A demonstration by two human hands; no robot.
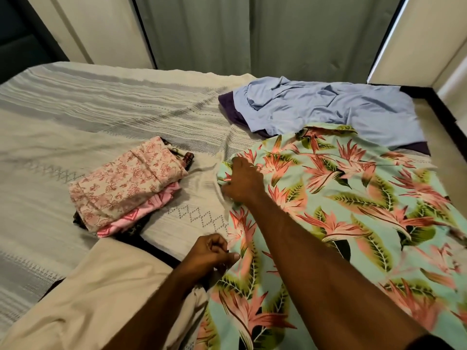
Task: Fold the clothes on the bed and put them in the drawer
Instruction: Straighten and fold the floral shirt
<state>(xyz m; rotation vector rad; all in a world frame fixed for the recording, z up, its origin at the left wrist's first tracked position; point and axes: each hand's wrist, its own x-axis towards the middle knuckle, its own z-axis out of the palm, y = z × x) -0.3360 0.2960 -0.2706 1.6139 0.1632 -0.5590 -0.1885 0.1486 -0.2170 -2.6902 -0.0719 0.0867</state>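
A mint-green garment with pink flowers and green leaves lies spread over the right half of the bed. My right hand grips a bunched fold at its far left edge. My left hand pinches the same left edge nearer to me. A stack of folded clothes, topped by a cream piece with a red floral print, sits on the bedspread to the left of both hands. A light blue garment lies crumpled at the far right of the bed, over something dark purple.
The bed carries a cream and grey woven bedspread. A cream pillow or cushion lies at the near left. Grey-green curtains hang behind the bed. A dark bed frame edge shows at the right.
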